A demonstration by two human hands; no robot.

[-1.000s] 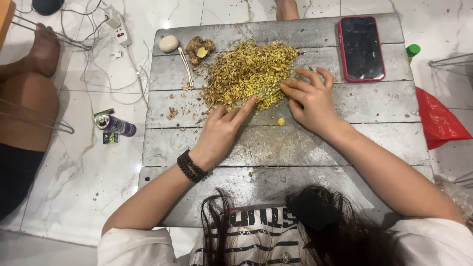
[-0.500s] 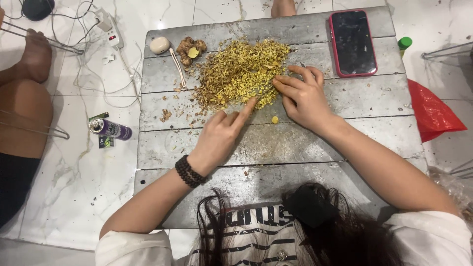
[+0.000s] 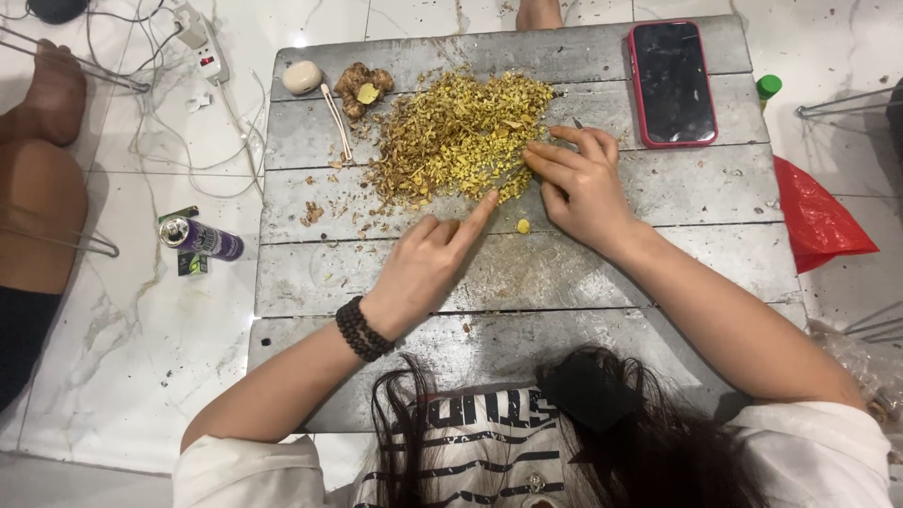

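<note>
A pile of chopped yellow-green plant bits (image 3: 456, 132) lies on a low grey plank table (image 3: 658, 273). My left hand (image 3: 428, 263), with a dark bead bracelet on the wrist, holds nothing, and its forefinger points at the pile's near edge. My right hand (image 3: 578, 183) rests at the pile's right edge, fingers curled over a thin blade-like tool; its tip shows past the fingers. One yellow piece (image 3: 523, 226) lies loose between the hands.
A phone in a red case (image 3: 673, 83) lies at the table's far right. A ginger-like root (image 3: 362, 87), a pale oval stone (image 3: 302, 77) and a thin stick (image 3: 336, 120) lie at the far left. On the floor: cables, a purple can (image 3: 202, 239), a red bag (image 3: 814, 218), another person's leg (image 3: 38, 188).
Both hands stay at the pile's near edge with only small finger movements. The view has shifted slightly, so the table sits a little higher in the frame.
</note>
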